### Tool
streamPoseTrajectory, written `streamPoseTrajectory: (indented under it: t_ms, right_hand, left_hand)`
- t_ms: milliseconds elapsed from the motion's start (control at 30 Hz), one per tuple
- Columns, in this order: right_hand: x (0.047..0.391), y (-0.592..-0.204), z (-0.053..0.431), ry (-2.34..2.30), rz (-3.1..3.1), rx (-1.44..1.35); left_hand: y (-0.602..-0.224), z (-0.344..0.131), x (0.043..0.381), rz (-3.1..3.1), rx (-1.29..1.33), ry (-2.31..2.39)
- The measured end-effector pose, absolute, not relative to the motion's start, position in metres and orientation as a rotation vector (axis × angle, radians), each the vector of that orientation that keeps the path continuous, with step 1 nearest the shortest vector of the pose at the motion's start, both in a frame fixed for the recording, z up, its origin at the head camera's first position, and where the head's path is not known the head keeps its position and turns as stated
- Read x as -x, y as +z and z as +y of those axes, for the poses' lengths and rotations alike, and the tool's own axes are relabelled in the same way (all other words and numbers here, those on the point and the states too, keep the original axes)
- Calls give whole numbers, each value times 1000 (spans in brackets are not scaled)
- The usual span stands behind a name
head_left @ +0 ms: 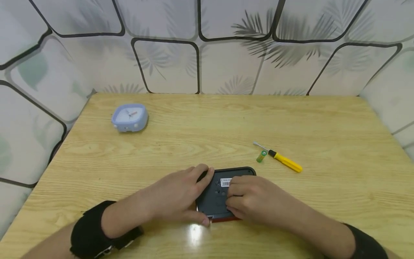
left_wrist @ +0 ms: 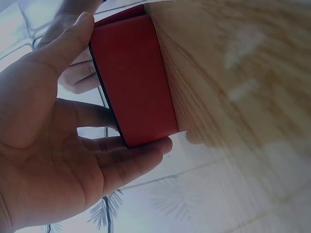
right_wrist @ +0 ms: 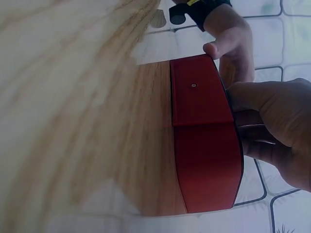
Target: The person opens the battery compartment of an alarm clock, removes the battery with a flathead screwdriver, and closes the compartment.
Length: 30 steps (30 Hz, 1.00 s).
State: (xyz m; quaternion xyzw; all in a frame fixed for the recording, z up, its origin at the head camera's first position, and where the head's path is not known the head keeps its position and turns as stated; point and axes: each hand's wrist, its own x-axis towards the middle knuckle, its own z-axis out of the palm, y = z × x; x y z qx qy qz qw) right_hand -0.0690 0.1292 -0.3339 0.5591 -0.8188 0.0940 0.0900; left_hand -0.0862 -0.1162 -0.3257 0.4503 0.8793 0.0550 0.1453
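Evidently the left hand [head_left: 185,192] grips the red-and-black device [head_left: 211,202], back up, roughly midway between the side edges of the desk [head_left: 194,138]; the right hand [head_left: 257,198] has bent fingers on that back, any pinch hidden. Work looks unfinished: beyond, a battery [head_left: 261,156] lies loose beside the screwdriver [head_left: 287,162]. Whether the back is open can't be told. A clock [head_left: 130,117] sits near the far-left corner.

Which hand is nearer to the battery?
Right. In the head view, the right hand is just below the battery; the left hand is farther, below and to its left.
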Motion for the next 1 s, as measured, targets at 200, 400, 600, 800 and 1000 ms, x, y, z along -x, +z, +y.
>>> streamPoseTrajectory:
  t_ms: [200, 400, 600, 800, 1000]
  right_hand:
    - [71, -334, 128, 238, -2414, -1668]
    - [73, -336, 128, 317, -2366, -1640]
    - [76, -338, 132, 446, -2368, -1606]
    - [77, -339, 133, 500, -2377, -1577]
    - [77, -337, 134, 518, -2391, -1583]
  left_hand:
    - [-326, -116, 87, 2540, -1288, 161]
    - [-326, -117, 87, 2545, -1287, 162]
    - [-327, -117, 87, 2541, -1283, 168]
    - [-327, -116, 86, 2544, -1285, 150]
    - [-328, -117, 86, 2551, -1291, 148]
